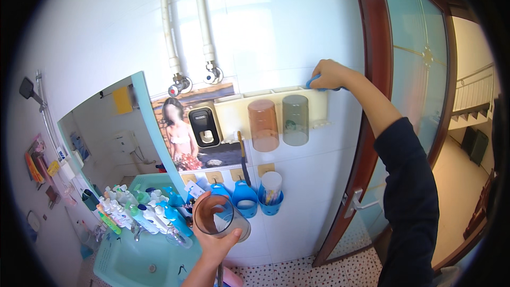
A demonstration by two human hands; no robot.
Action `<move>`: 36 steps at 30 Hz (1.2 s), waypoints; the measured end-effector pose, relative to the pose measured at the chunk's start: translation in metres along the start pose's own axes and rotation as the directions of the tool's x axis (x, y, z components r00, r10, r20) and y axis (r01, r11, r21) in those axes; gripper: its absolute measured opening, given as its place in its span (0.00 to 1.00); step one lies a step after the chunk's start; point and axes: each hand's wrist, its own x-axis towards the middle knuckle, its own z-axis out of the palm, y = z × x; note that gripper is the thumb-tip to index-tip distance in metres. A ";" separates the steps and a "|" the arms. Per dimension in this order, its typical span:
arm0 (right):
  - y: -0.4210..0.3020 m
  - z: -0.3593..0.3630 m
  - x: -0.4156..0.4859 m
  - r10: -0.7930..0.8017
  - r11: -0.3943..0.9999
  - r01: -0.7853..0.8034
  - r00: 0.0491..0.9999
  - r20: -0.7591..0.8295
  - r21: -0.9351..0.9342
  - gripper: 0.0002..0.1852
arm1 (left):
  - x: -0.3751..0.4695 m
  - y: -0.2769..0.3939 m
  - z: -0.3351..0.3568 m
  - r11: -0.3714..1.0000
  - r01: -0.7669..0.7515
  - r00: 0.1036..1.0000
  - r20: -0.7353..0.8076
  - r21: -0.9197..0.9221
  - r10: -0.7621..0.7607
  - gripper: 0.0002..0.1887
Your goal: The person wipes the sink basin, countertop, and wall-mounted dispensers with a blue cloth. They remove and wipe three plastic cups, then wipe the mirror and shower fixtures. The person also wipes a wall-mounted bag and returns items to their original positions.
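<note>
My left hand (215,231) is wrapped around a clear, grey-tinted plastic cup (227,219), its open rim towards me, in front of the blue hanging baskets. My right hand (330,75) grips a blue cloth (314,82) against the right end of a cream wall-mounted toothbrush holder (235,115). Under that holder hang an orange-tinted cup (263,125) and a grey-tinted cup (295,119), both upside down. A black toothpaste dispenser (204,126) is on the holder's left part. A toothbrush (242,155) with a yellow-brown handle hangs near it.
A turquoise washbasin (135,255) stands at lower left, crowded with bottles (147,217) below a mirror (115,135). Blue baskets (244,199) hang from wall hooks. Two water valves (213,75) project above the holder. A brown-framed glass door (368,127) stands right of it.
</note>
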 end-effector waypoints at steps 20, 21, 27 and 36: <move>-0.127 0.038 0.083 -0.581 0.812 0.559 0.802 0.139 0.167 0.17 | -0.002 0.007 -0.011 0.991 0.134 0.991 -0.018 -0.003 -0.134 0.50; -0.117 0.031 0.084 -0.531 0.848 0.515 0.827 0.184 0.127 0.16 | -0.002 0.006 -0.010 0.992 0.128 0.992 -0.014 -0.010 -0.128 0.50; -0.042 0.002 0.052 -0.288 0.956 0.293 0.909 0.301 0.031 0.15 | 0.004 0.009 -0.005 0.993 0.118 0.993 0.004 0.005 -0.118 0.49; 0.027 -0.017 -0.006 -0.001 0.999 -0.008 0.980 0.198 0.044 0.13 | 0.038 0.016 0.036 0.996 0.048 0.992 0.112 0.081 -0.057 0.47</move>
